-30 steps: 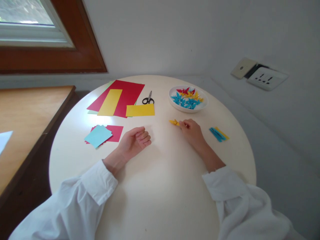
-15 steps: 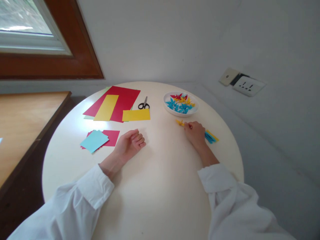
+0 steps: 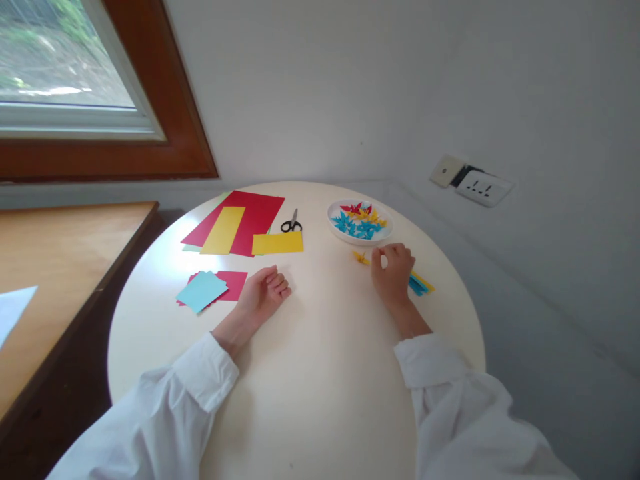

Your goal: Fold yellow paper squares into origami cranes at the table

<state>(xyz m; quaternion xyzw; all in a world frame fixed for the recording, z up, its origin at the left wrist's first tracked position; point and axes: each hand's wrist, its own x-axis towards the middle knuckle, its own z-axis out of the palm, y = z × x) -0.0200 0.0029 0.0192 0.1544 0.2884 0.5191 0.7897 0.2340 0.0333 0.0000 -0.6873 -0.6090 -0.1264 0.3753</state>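
Observation:
My left hand [image 3: 265, 293] rests on the white round table with its fingers curled in and nothing visible in them. To its left lies a stack of small light blue [image 3: 203, 291] and red paper squares. A folded yellow paper crane [image 3: 361, 258] sits on the table, just left of my right hand [image 3: 393, 272]. That hand is a little apart from the crane, thumb and forefinger loosely parted, holding nothing that I can see. Beyond it stands a white dish [image 3: 361, 240] with several blue, yellow and red paper cranes. Folded blue and yellow paper strips [image 3: 419, 285] lie partly hidden behind my right hand.
Large red paper [image 3: 260, 213] lies at the back left with yellow paper strips [image 3: 277, 243] over and beside it. Black-handled scissors [image 3: 291, 223] lie near them. A wooden desk [image 3: 75, 253] stands left, and a wall with a socket [image 3: 483, 188] is at the right.
My right hand has let go of the yellow crane and drawn slightly away from it, its fingers loosening. My left hand keeps its pose. The whole view has tilted slightly upward.

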